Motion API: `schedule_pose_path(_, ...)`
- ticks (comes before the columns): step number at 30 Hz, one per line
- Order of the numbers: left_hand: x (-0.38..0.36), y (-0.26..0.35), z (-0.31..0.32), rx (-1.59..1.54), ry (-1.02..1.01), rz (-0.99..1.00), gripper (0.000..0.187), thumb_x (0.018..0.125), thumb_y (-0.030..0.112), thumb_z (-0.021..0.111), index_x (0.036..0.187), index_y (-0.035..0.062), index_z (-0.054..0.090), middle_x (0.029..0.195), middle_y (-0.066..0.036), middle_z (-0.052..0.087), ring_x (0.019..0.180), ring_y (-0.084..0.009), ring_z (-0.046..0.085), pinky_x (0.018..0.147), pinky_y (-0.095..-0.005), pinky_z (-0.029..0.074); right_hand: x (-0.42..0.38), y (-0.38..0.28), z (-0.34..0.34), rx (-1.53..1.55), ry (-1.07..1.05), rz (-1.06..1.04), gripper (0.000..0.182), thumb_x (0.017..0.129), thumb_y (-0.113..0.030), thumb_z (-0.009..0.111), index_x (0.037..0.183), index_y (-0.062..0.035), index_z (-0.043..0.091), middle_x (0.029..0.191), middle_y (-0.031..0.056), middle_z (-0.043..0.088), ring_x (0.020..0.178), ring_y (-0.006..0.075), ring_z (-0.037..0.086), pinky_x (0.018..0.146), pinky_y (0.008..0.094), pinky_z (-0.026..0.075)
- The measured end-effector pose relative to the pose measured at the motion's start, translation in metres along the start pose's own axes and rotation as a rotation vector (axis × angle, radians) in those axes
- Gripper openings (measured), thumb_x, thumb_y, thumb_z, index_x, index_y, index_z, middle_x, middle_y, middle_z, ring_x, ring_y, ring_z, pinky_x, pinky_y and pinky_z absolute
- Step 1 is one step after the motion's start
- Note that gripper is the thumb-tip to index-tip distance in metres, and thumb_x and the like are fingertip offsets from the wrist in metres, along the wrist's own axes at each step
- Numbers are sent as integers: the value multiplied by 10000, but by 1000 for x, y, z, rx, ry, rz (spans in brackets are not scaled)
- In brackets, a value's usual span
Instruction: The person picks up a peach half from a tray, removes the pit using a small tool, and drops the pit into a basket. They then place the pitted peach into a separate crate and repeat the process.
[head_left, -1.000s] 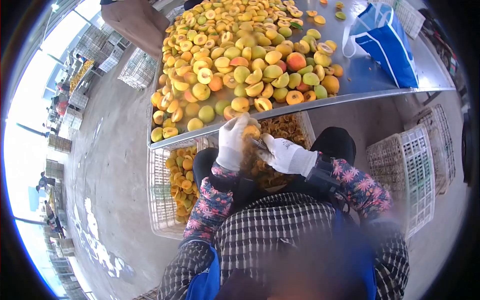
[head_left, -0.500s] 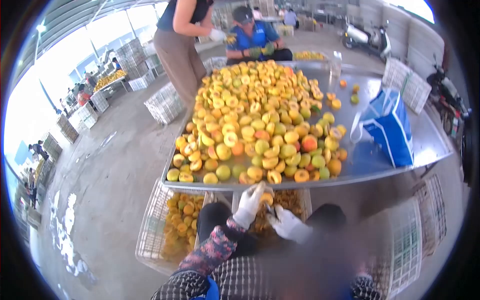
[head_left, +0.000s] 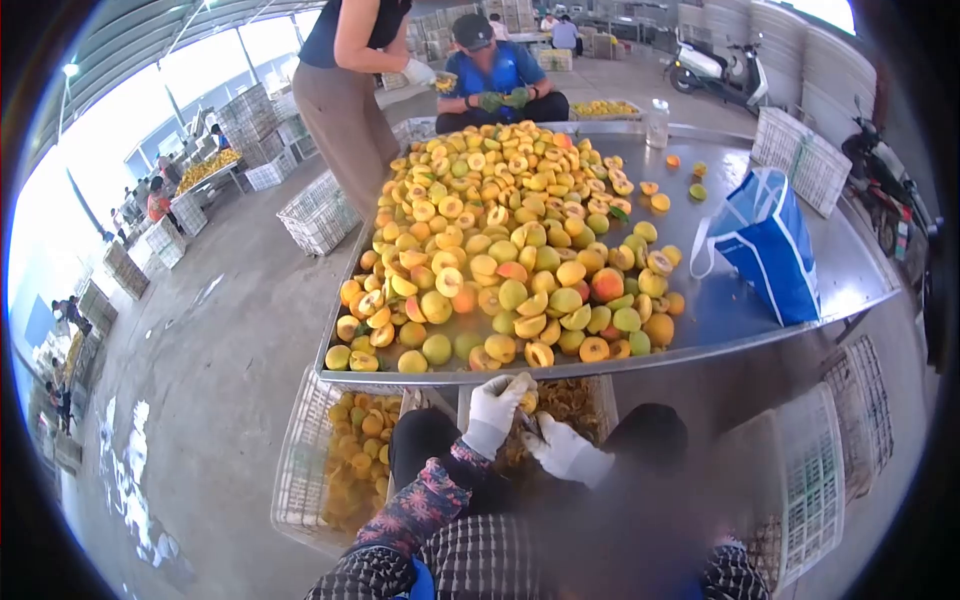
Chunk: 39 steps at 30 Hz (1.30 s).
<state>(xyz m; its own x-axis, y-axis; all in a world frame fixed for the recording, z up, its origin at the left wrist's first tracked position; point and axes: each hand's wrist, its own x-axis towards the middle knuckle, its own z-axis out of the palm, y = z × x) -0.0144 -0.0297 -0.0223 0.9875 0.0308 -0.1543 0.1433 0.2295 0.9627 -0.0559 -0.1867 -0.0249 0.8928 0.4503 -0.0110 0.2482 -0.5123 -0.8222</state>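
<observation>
Just below the table's front edge, my gloved left hand point(head_left: 493, 412) is closed on a yellow peach half point(head_left: 528, 401). My gloved right hand point(head_left: 565, 447) grips a small metal pitting tool point(head_left: 531, 424), its tip close under the fruit; its exact shape is too small to make out. Beneath both hands is a crate of brownish scraps point(head_left: 575, 400). To its left, a white crate point(head_left: 310, 440) holds peach halves point(head_left: 362, 450). On the metal table point(head_left: 700, 345) in front lies a big heap of yellow peaches point(head_left: 500, 230), many cut in half.
A blue and white bag point(head_left: 775, 250) and a clear bottle point(head_left: 657, 124) stand on the table's right side. Across it, one person point(head_left: 490, 80) sits and another point(head_left: 350, 90) stands, both handling fruit. White crates point(head_left: 810, 490) stand at the right; scooters point(head_left: 715, 70) are parked behind.
The view has shifted slightly, so the table appears a little further left. Both hands stay together at the peach half, with the right hand's tool still close to it.
</observation>
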Motion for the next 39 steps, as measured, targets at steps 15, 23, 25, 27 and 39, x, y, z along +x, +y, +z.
schedule_pose_path(15, 2, 8, -5, 42, -23, -167, 386, 935, 335, 627, 933, -50, 661, 835, -114, 690, 703, -175, 661, 634, -271, 527, 1, -10, -11, -20, -98, -7, 342, 936, -248, 539, 1122, 24, 449, 913, 294, 616, 902, 459, 597, 727, 499, 467)
schedule_pose_path(23, 8, 1, -11, -1, -82, -211, 352, 929, 302, 640, 921, -49, 658, 829, -119, 684, 696, -196, 668, 623, -294, 548, 0, 3, 9, 56, -65, 42, 333, 930, -261, 534, 1104, 10, 450, 891, 299, 619, 893, 466, 599, 740, 510, 465)
schedule_pose_path(25, 4, 6, -4, -17, -30, -221, 317, 923, 273, 651, 888, -42, 664, 790, -88, 666, 675, -153, 629, 606, -264, 504, -1, -9, -4, 2, -152, 121, 356, 946, -285, 512, 1128, 15, 455, 981, 326, 608, 974, 486, 576, 798, 512, 457)
schedule_pose_path(27, -1, 13, 6, -84, 26, -186, 295, 929, 250, 644, 882, -41, 661, 779, -83, 658, 674, -145, 619, 614, -262, 498, -1, -6, 10, 128, -49, 91, 368, 944, -290, 515, 1142, 15, 455, 986, 320, 611, 974, 480, 579, 803, 512, 458)
schedule_pose_path(39, -5, 11, -6, -10, -131, -254, 311, 917, 261, 658, 908, -50, 650, 843, -109, 669, 719, -181, 649, 648, -287, 533, -7, 9, 16, 129, -49, -57, 353, 945, -261, 526, 1176, -4, 458, 942, 255, 633, 877, 446, 611, 730, 477, 480)
